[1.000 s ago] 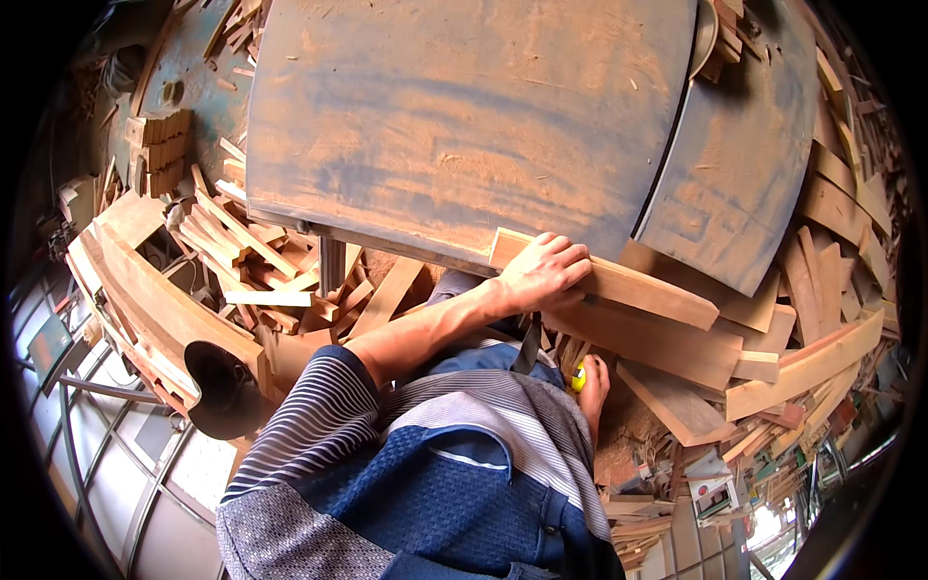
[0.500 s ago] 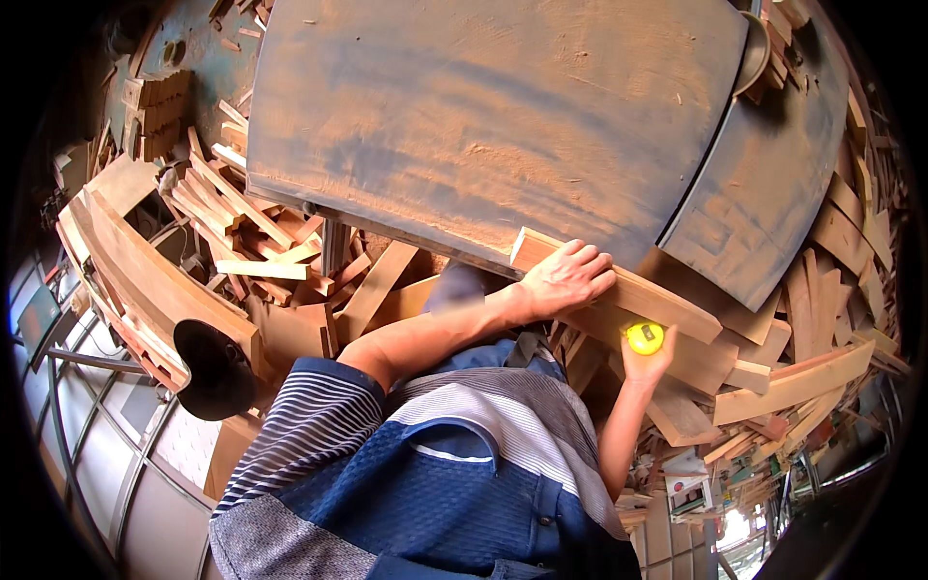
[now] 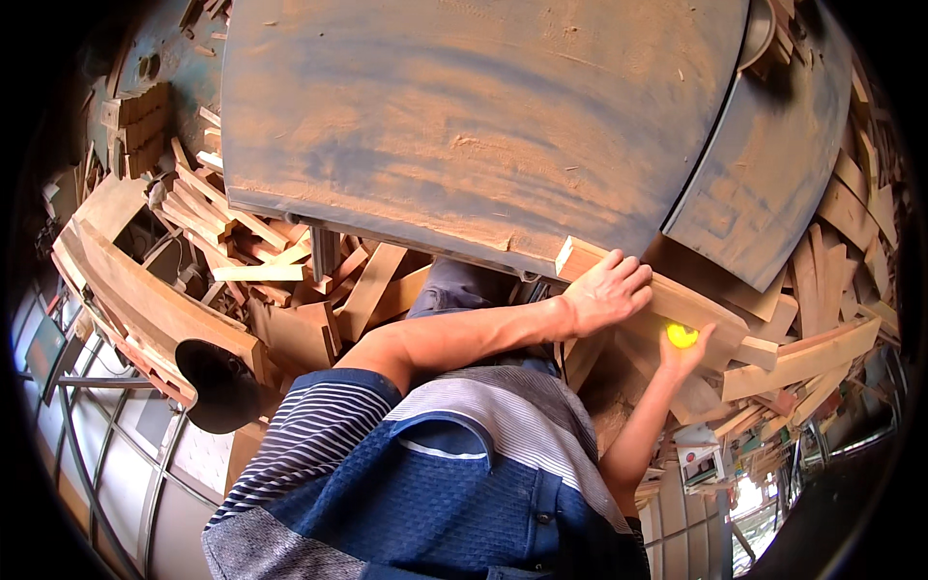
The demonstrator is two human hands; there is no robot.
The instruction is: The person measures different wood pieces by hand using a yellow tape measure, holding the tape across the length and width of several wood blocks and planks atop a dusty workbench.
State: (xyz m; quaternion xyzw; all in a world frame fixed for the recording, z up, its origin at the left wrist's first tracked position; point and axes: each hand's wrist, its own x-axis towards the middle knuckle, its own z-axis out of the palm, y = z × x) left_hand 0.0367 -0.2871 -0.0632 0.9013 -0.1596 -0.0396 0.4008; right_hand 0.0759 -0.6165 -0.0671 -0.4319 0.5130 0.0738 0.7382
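Observation:
My left hand [image 3: 609, 292] is closed over the upper edge of a short wooden board [image 3: 704, 307], near the board's left end. The board is tilted and lies at the near edge of a large dusty machine table [image 3: 464, 116]. Below and to the right, my right hand [image 3: 684, 355] has its fingers round a yellow tape measure [image 3: 681, 335], close against the board's lower side. The thumb points upward. Whether any tape is drawn out cannot be seen.
Sawdust covers the table, and a lower dusty panel [image 3: 754, 193] adjoins it on the right. Loose wood offcuts [image 3: 246, 227] are heaped at the left, beside long curved planks [image 3: 159, 290] and a dark round object [image 3: 217, 385]. More wood pieces [image 3: 822, 358] are piled at the right.
Both hands, the board and the tape measure have shifted to the right. The view has turned slightly, so the table sits further left. Both grips are kept.

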